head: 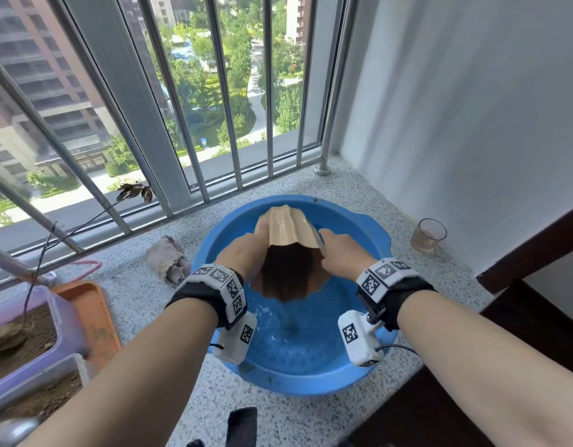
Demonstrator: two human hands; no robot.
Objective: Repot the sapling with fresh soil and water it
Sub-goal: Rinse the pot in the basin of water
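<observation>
Pot (pixel 290 233) tipped over basin (pixel 372 227), gripped by left hand (pixel 243 253) and right hand (pixel 341 253), water draining; sapling (pixel 135 190) unpotted, soil and watering left.

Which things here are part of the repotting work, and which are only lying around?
For the job: beige ribbed pot tipped over the blue basin, held by left hand and right hand; sapling; purple soil tray.

Lying about: crumpled cloth, glass cup, orange tray.
</observation>
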